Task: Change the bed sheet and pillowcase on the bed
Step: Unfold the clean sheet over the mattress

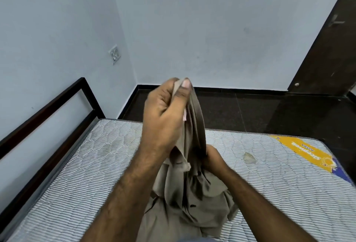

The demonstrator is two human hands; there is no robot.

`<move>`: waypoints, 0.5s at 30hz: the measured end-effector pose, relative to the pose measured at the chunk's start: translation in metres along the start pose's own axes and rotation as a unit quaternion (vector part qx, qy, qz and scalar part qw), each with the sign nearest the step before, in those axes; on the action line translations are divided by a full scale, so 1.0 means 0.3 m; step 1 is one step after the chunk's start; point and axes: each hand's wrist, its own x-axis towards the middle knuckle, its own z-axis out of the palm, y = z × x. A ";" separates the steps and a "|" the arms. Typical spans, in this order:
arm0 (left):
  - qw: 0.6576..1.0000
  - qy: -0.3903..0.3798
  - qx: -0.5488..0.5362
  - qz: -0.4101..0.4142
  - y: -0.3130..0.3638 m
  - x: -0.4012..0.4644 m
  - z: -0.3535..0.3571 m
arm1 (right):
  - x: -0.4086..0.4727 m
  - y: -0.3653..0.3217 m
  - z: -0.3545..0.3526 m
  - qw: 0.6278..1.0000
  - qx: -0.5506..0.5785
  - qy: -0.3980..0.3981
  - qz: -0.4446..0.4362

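Observation:
A bare striped mattress (pixel 81 174) lies on a dark bed frame (pixel 48 110), with no sheet spread over it. A bunched beige-brown cloth (pixel 188 199), either sheet or pillowcase, hangs in front of me and pools on the mattress. My left hand (pixel 165 114) is raised and pinches an upper edge of the cloth between thumb and fingers. Lower down, my right hand (pixel 213 159) grips a fold of the same cloth. No pillow is in view.
The bed stands in a corner against pale blue walls. A switch plate (pixel 115 54) is on the left wall. Dark tiled floor (pixel 269 110) lies beyond the mattress's far edge, and a dark wooden door (pixel 331 49) stands at the right. A yellow brand label (pixel 306 153) marks the mattress's right corner.

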 end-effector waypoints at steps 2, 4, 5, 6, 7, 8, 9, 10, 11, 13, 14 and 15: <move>0.998 0.035 -0.053 -0.021 0.025 0.010 -0.010 | -0.001 0.018 -0.011 0.999 0.033 0.031 0.029; 0.996 0.048 -0.029 -0.076 -0.003 0.022 -0.035 | 0.021 -0.026 -0.065 0.992 0.080 0.092 0.014; 0.993 0.037 -0.001 -0.110 -0.038 0.025 -0.048 | 0.033 -0.079 -0.106 0.991 0.071 0.114 -0.006; 0.989 0.014 0.035 -0.140 -0.076 0.024 -0.060 | 0.052 -0.139 -0.142 0.989 0.060 0.128 -0.037; 0.983 -0.029 0.084 -0.160 -0.106 0.020 -0.061 | 0.059 -0.221 -0.181 0.987 0.047 0.134 -0.074; 0.971 -0.084 0.148 -0.166 -0.126 0.012 -0.053 | 0.068 -0.300 -0.211 0.982 0.042 0.140 -0.122; 0.954 -0.142 0.213 -0.155 -0.133 0.000 -0.036 | 0.067 -0.387 -0.235 0.976 0.047 0.137 -0.161; 0.938 -0.182 0.259 -0.138 -0.144 -0.011 -0.012 | 0.067 -0.457 -0.254 0.971 0.048 0.137 -0.192; 0.933 -0.189 0.280 -0.126 -0.140 -0.017 0.010 | 0.067 -0.516 -0.269 0.966 0.037 0.142 -0.213; 0.944 -0.131 0.286 -0.099 -0.138 0.005 0.024 | 0.090 -0.547 -0.296 0.969 0.048 0.123 -0.208; 0.942 -0.101 0.311 -0.071 -0.138 0.026 0.018 | 0.095 -0.540 -0.306 0.973 0.082 0.094 -0.193; 0.933 -0.081 0.349 -0.035 -0.132 0.046 0.007 | 0.094 -0.518 -0.312 0.975 0.112 0.065 -0.181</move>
